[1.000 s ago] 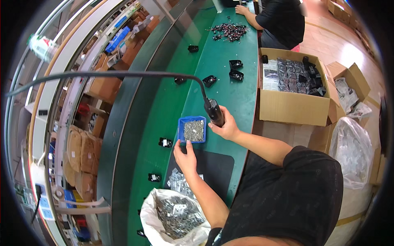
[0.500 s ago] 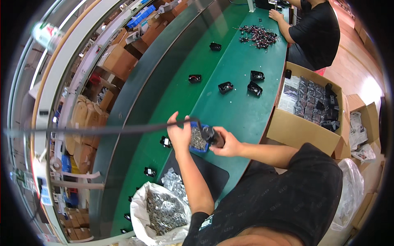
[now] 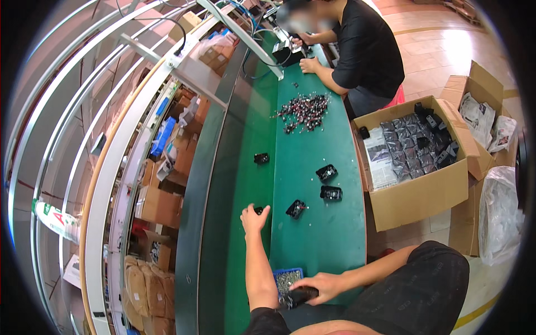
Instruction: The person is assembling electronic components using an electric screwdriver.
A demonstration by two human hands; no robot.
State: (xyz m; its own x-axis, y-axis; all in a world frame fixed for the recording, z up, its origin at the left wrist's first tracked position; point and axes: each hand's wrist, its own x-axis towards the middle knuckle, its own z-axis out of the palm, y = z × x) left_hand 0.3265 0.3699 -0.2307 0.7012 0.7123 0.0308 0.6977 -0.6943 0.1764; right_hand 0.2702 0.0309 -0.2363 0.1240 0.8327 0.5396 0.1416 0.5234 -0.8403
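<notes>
My left hand [image 3: 255,219] is stretched forward over the green belt, its fingers curled around a small black plastic housing [image 3: 258,210], which they mostly cover. In my right hand [image 3: 329,287] is a black electric screwdriver [image 3: 300,296], held low beside a blue tray [image 3: 302,273] full of small screws [image 3: 287,278]. Farther along the same belt lies another open black housing [image 3: 261,158]. Three more black housings, one of them the nearest housing [image 3: 296,209], sit on the green tabletop to the right of my left hand.
A heap of small dark parts with wires [image 3: 304,111] lies farther up the table. Beyond it a person in a black shirt [image 3: 368,50] works at the far end. An open carton [image 3: 416,198] of bagged parts stands at the right; crowded shelves [image 3: 162,195] line the left.
The view has swung toward the table's far end. My left hand has left the screw tray and reached forward to a housing. The screwdriver stays in my right hand near the tray.
</notes>
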